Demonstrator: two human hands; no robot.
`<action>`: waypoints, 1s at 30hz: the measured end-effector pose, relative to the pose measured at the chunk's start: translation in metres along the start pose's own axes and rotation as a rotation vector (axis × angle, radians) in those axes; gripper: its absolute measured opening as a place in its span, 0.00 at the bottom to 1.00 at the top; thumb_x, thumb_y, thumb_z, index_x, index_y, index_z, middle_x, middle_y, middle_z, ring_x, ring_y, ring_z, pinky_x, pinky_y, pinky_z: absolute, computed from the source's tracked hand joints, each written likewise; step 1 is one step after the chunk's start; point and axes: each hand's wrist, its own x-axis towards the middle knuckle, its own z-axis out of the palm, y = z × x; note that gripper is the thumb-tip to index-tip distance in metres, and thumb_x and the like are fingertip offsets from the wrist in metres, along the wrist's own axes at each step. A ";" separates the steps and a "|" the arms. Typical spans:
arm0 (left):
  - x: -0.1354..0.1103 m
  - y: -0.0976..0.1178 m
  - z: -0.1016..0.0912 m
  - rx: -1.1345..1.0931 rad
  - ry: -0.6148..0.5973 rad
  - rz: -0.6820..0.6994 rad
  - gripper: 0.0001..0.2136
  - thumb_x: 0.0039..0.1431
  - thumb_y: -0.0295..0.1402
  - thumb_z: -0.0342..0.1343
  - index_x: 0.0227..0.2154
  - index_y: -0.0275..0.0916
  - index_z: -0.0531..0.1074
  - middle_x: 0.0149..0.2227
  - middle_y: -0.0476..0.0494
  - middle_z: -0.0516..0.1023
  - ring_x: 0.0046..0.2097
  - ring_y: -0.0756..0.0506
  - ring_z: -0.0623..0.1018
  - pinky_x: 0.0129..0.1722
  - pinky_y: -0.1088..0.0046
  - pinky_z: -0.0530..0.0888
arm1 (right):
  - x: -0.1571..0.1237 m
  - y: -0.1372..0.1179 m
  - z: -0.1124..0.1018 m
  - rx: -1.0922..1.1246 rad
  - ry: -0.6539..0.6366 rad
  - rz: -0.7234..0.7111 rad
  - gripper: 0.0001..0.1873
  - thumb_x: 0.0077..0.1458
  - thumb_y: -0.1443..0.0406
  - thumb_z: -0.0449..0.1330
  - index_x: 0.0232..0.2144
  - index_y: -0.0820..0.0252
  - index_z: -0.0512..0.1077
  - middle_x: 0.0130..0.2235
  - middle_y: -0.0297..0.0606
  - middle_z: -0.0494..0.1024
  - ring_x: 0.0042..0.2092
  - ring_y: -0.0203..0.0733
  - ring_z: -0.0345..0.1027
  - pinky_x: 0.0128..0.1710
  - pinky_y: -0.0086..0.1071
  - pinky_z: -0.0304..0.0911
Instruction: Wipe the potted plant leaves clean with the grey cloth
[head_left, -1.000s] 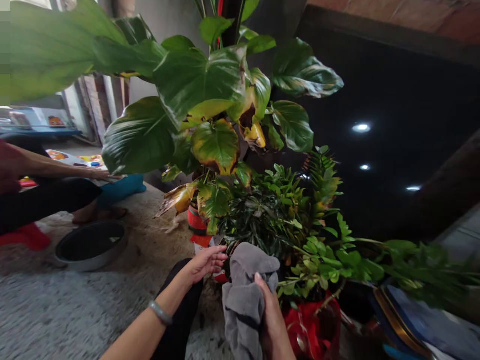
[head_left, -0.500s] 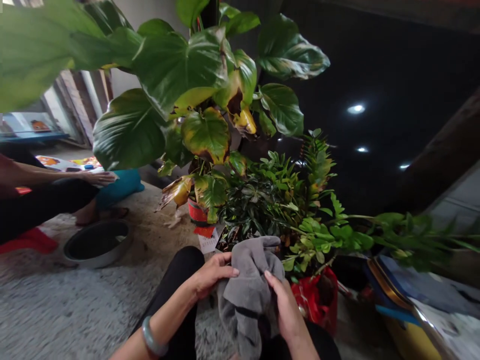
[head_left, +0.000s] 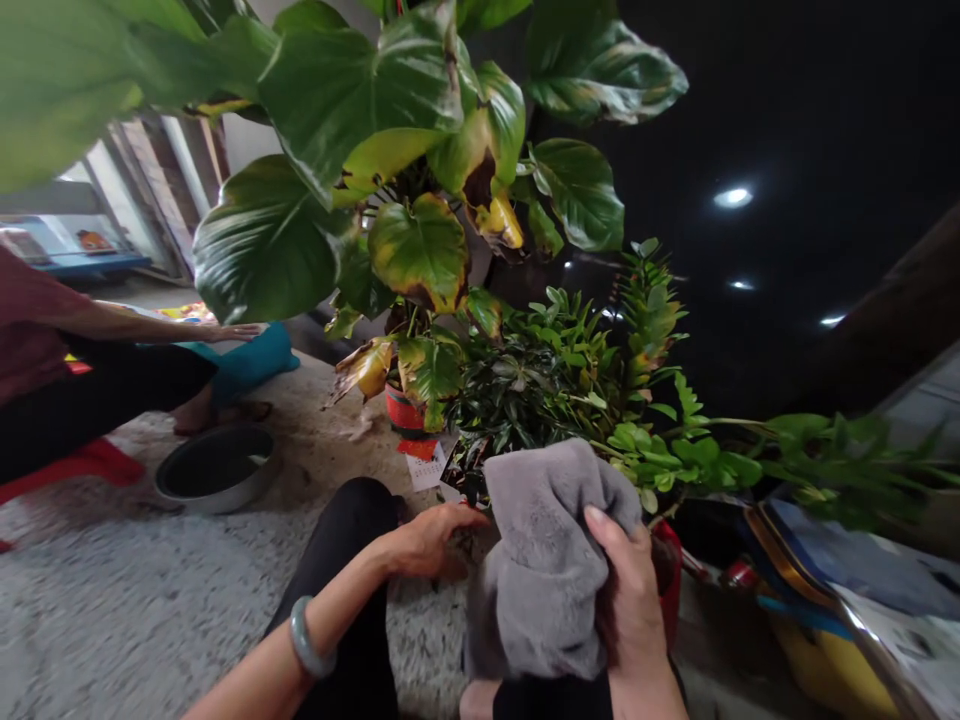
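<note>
My right hand [head_left: 634, 590] is closed round a grey cloth [head_left: 544, 560], holding it up in front of the dark leafy plant [head_left: 540, 385]. My left hand [head_left: 431, 540], with a grey-green bangle [head_left: 304, 640] on its wrist, rests on my black-clad knee just left of the cloth; its fingers curl loosely and hold nothing that I can see. Above and behind stands a big plant with broad green and yellowing leaves [head_left: 420, 250] in a red pot [head_left: 405, 410].
Another person sits at the left, an arm [head_left: 142, 325] stretched over a teal thing. A dark metal bowl [head_left: 217, 470] lies on the gritty floor. A second red pot [head_left: 667, 565] stands by my right hand, and a yellow and blue container [head_left: 817, 620] at the right.
My right hand has lifted the grey cloth higher and bunched it. My left hand has let go of the cloth and drawn back onto my knee. The camera moved slightly closer.
</note>
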 end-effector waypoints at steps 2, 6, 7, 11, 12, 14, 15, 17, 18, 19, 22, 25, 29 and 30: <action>-0.001 0.015 0.001 -0.100 -0.022 0.070 0.19 0.33 0.25 0.64 0.35 0.40 0.77 0.33 0.48 0.79 0.43 0.38 0.75 0.41 0.68 0.71 | 0.002 -0.002 0.012 0.002 -0.106 0.020 0.22 0.32 0.57 0.68 0.34 0.58 0.76 0.32 0.38 0.80 0.36 0.50 0.73 0.38 0.40 0.67; -0.006 0.045 0.003 -0.224 0.064 0.110 0.27 0.26 0.32 0.71 0.37 0.38 0.76 0.32 0.48 0.79 0.43 0.37 0.75 0.43 0.66 0.71 | 0.012 0.004 0.024 -0.067 -0.227 -0.045 0.18 0.33 0.57 0.68 0.31 0.57 0.77 0.33 0.35 0.80 0.37 0.47 0.73 0.39 0.37 0.66; -0.007 0.049 0.003 -0.253 0.098 0.118 0.28 0.25 0.35 0.71 0.37 0.38 0.76 0.33 0.48 0.79 0.43 0.37 0.75 0.44 0.66 0.71 | 0.015 0.007 0.024 -0.125 -0.234 -0.083 0.18 0.35 0.57 0.68 0.32 0.56 0.77 0.34 0.36 0.80 0.38 0.47 0.72 0.41 0.37 0.65; -0.003 0.048 0.000 -0.560 0.151 0.094 0.26 0.35 0.48 0.67 0.37 0.36 0.75 0.35 0.42 0.80 0.44 0.36 0.76 0.48 0.63 0.69 | 0.020 0.015 0.019 -0.276 -0.254 -0.126 0.19 0.43 0.54 0.64 0.37 0.56 0.76 0.40 0.38 0.79 0.46 0.48 0.69 0.49 0.39 0.60; -0.001 0.046 -0.001 -0.647 0.178 0.066 0.26 0.37 0.49 0.66 0.36 0.36 0.75 0.35 0.41 0.80 0.45 0.36 0.76 0.48 0.62 0.69 | 0.020 0.016 0.017 -0.271 -0.263 -0.092 0.20 0.43 0.53 0.64 0.38 0.56 0.76 0.42 0.38 0.79 0.47 0.48 0.68 0.50 0.40 0.59; 0.004 0.044 -0.005 -0.784 0.241 -0.029 0.23 0.40 0.48 0.65 0.35 0.35 0.75 0.34 0.41 0.81 0.45 0.36 0.76 0.47 0.62 0.69 | 0.021 0.018 0.014 -0.218 -0.265 0.015 0.21 0.41 0.52 0.66 0.36 0.56 0.76 0.41 0.38 0.79 0.49 0.49 0.67 0.52 0.40 0.57; 0.007 0.044 -0.007 -0.834 0.277 -0.078 0.21 0.41 0.46 0.64 0.35 0.35 0.75 0.34 0.41 0.81 0.44 0.37 0.77 0.47 0.63 0.70 | 0.021 0.019 0.013 -0.173 -0.250 0.075 0.21 0.38 0.52 0.67 0.34 0.56 0.76 0.40 0.38 0.80 0.48 0.49 0.68 0.51 0.41 0.58; 0.011 0.047 -0.008 -0.900 0.353 -0.140 0.18 0.44 0.44 0.63 0.34 0.36 0.74 0.33 0.42 0.81 0.42 0.38 0.78 0.44 0.65 0.72 | 0.021 0.020 0.012 -0.061 -0.241 0.187 0.23 0.33 0.51 0.69 0.31 0.57 0.76 0.38 0.38 0.80 0.46 0.51 0.69 0.49 0.42 0.60; 0.012 0.049 -0.008 -0.915 0.395 -0.144 0.16 0.45 0.43 0.63 0.33 0.35 0.74 0.32 0.42 0.81 0.41 0.39 0.78 0.42 0.66 0.72 | 0.021 0.021 0.011 -0.017 -0.252 0.227 0.24 0.31 0.50 0.69 0.31 0.57 0.76 0.37 0.39 0.80 0.45 0.51 0.69 0.48 0.43 0.61; 0.014 0.052 -0.007 -0.913 0.435 -0.130 0.16 0.44 0.42 0.63 0.32 0.35 0.74 0.30 0.43 0.80 0.38 0.40 0.78 0.40 0.67 0.73 | 0.020 0.022 0.010 0.006 -0.265 0.245 0.25 0.31 0.50 0.68 0.32 0.58 0.75 0.38 0.40 0.80 0.45 0.52 0.70 0.47 0.43 0.61; 0.018 0.056 0.002 -0.801 0.526 -0.042 0.15 0.41 0.41 0.66 0.28 0.36 0.72 0.24 0.46 0.78 0.31 0.43 0.77 0.34 0.69 0.72 | 0.011 0.030 0.008 -0.114 -0.190 0.150 0.34 0.31 0.51 0.68 0.43 0.59 0.72 0.44 0.43 0.77 0.46 0.52 0.69 0.47 0.42 0.61; 0.022 0.056 0.015 -0.629 0.564 0.011 0.16 0.40 0.43 0.66 0.27 0.37 0.70 0.22 0.50 0.74 0.28 0.48 0.74 0.31 0.72 0.69 | -0.003 0.043 0.014 -0.334 -0.097 -0.065 0.43 0.27 0.59 0.70 0.50 0.59 0.67 0.48 0.44 0.74 0.49 0.52 0.67 0.49 0.41 0.60; 0.024 0.054 0.021 -0.385 0.486 0.033 0.17 0.37 0.35 0.67 0.31 0.37 0.70 0.27 0.51 0.74 0.33 0.47 0.73 0.34 0.73 0.69 | -0.004 0.057 0.024 -0.423 -0.114 -0.055 0.30 0.26 0.64 0.67 0.39 0.57 0.73 0.38 0.38 0.78 0.43 0.52 0.69 0.46 0.40 0.60; 0.023 0.053 0.018 -0.324 0.451 0.043 0.20 0.34 0.30 0.67 0.34 0.37 0.71 0.31 0.50 0.75 0.36 0.46 0.73 0.36 0.73 0.69 | 0.000 0.060 0.023 -0.387 -0.121 0.001 0.24 0.27 0.66 0.65 0.35 0.57 0.74 0.33 0.35 0.78 0.39 0.50 0.69 0.42 0.38 0.62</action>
